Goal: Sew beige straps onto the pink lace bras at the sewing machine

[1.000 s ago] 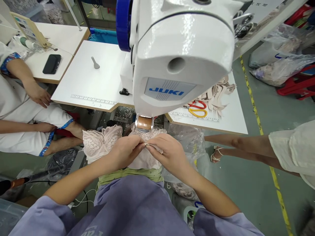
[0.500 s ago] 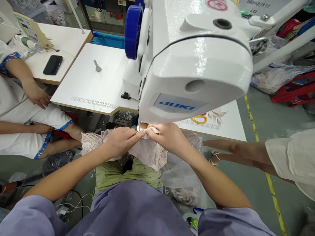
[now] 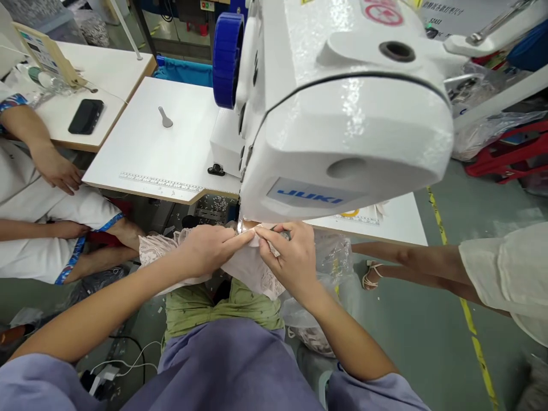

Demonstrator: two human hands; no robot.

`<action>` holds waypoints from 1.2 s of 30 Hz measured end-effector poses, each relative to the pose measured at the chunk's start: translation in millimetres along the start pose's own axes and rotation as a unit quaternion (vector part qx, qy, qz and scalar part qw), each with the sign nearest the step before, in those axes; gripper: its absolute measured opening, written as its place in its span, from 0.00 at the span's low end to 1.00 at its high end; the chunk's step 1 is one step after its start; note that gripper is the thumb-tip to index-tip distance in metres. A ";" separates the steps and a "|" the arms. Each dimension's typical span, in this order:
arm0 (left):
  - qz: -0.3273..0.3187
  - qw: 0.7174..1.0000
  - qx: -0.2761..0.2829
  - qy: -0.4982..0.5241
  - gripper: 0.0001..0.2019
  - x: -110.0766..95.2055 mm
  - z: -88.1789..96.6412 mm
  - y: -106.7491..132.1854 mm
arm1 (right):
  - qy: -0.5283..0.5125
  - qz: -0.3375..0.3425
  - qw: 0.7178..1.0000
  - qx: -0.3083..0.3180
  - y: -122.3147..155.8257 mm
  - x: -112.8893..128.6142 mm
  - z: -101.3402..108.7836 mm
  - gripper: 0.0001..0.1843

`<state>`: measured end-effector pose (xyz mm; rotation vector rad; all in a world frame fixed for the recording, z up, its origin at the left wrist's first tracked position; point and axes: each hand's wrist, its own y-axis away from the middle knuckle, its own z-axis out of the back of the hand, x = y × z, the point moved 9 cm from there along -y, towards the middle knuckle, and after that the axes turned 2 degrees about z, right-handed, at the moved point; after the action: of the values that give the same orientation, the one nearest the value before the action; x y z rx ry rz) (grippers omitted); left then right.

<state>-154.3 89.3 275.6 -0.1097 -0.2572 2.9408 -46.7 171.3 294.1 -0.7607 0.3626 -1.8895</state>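
Pale pink lace-trimmed fabric (image 3: 250,265) drapes over my lap, with its upper edge beneath the head of a white sewing machine (image 3: 351,120). My left hand (image 3: 209,248) is closed on that edge, fingertips beside the metal presser area, thumb and forefinger pinching the cloth. Close against it, my right hand (image 3: 293,257) is bent with fingers pinched around a slim dark tool (image 3: 284,234); its kind is too hidden to make out. The tool's end points at the fabric edge near my left fingertips. The needle itself is hidden.
A grey spoon-shaped piece (image 3: 165,117) and a printed ruler strip (image 3: 160,182) are on the white table (image 3: 128,137). Yellow scissor handles (image 3: 350,214) show partly behind the machine. One person sits at left by a phone (image 3: 86,116); another person's legs (image 3: 402,262) are at right.
My right hand has drawn back slightly from the cloth and turned, and a slim dark tool now shows in its fingers. My left hand stays on the fabric edge. The view has shifted slightly.
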 end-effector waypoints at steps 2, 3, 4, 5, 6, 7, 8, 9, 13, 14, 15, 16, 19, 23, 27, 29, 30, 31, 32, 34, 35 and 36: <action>-0.036 0.999 0.020 0.020 0.25 5.5 -5.2 -0.7 | -0.032 -0.040 0.998 0.032 2.5 -5.7 -7.8 0.11; -0.033 0.999 0.030 0.024 0.24 8.6 -7.3 -2.2 | -0.064 -0.073 0.994 0.051 7.3 -10.6 -14.7 0.12; -0.022 0.999 0.039 0.021 0.23 10.6 -8.9 -3.9 | -0.107 -0.111 0.986 0.064 14.6 -16.2 -22.2 0.13; -0.012 0.999 0.043 0.013 0.21 10.2 -9.4 -5.6 | -0.157 -0.152 0.974 0.066 23.5 -21.7 -29.5 0.16; -0.004 0.999 0.043 0.000 0.21 7.7 -8.8 -7.1 | -0.208 -0.188 0.958 0.058 33.0 -26.5 -35.9 0.21; 0.005 0.999 0.041 -0.014 0.21 3.8 -7.5 -8.1 | -0.251 -0.216 0.943 0.045 41.5 -30.0 -40.7 0.26; 0.011 0.999 0.029 -0.025 0.21 -1.6 -4.2 -8.9 | -0.278 -0.230 0.932 0.029 47.6 -32.0 -43.3 0.28; 0.018 0.999 0.010 -0.032 0.21 -7.4 0.3 -9.4 | -0.285 -0.233 0.930 0.019 50.5 -32.6 -43.7 0.29; 0.048 0.996 -0.054 -0.060 0.18 -26.0 16.3 -11.6 | -0.202 -0.170 0.964 0.035 31.4 -27.9 -30.1 0.18; 0.054 0.994 -0.060 -0.069 0.18 -28.8 18.3 -12.9 | -0.189 -0.154 0.969 0.046 23.0 -28.1 -26.7 0.16; 0.064 0.993 -0.057 -0.076 0.18 -30.2 19.1 -14.5 | -0.186 -0.145 0.970 0.057 14.9 -29.7 -24.3 0.14; 0.071 0.993 -0.054 -0.079 0.18 -30.9 19.8 -16.2 | -0.187 -0.140 0.970 0.067 7.6 -32.5 -22.9 0.13; 0.101 0.992 -0.024 -0.075 0.18 -28.7 17.7 -20.6 | -0.204 -0.147 0.964 0.088 -7.5 -43.8 -24.7 0.09; 0.132 0.988 -0.015 -0.073 0.17 -24.9 17.3 -23.0 | -0.243 -0.172 0.948 0.115 -15.8 -55.7 -35.0 0.06; 0.142 0.985 -0.046 -0.082 0.14 -25.7 21.0 -24.6 | -0.254 -0.185 0.940 0.136 -21.6 -62.0 -40.9 0.06; 0.146 0.984 -0.051 -0.083 0.13 -26.1 21.3 -25.2 | -0.258 -0.176 0.939 0.144 -24.9 -62.0 -42.1 0.05; 0.147 0.984 -0.051 -0.083 0.13 -26.4 21.3 -25.4 | -0.262 -0.171 0.938 0.148 -26.2 -61.5 -42.7 0.05; 0.146 0.985 -0.051 -0.082 0.13 -26.9 21.3 -25.5 | -0.268 -0.166 0.937 0.148 -27.4 -61.1 -42.9 0.05; 0.145 0.985 -0.051 -0.080 0.14 -27.4 21.0 -25.4 | -0.275 -0.161 0.936 0.147 -28.4 -60.3 -42.7 0.04; 0.141 0.986 -0.047 -0.077 0.16 -28.0 20.0 -25.0 | -0.290 -0.149 0.935 0.139 -30.4 -58.3 -41.1 0.04; 0.141 0.986 -0.046 -0.077 0.16 -28.0 19.5 -24.6 | -0.296 -0.143 0.935 0.134 -31.3 -57.4 -39.8 0.04; 0.141 0.986 -0.045 -0.077 0.17 -27.9 18.9 -24.2 | -0.299 -0.138 0.935 0.130 -32.0 -56.5 -38.6 0.04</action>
<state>-124.3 104.2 300.1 0.0765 -0.4319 3.2226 -78.7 232.6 263.5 -1.1953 -0.3899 -1.8005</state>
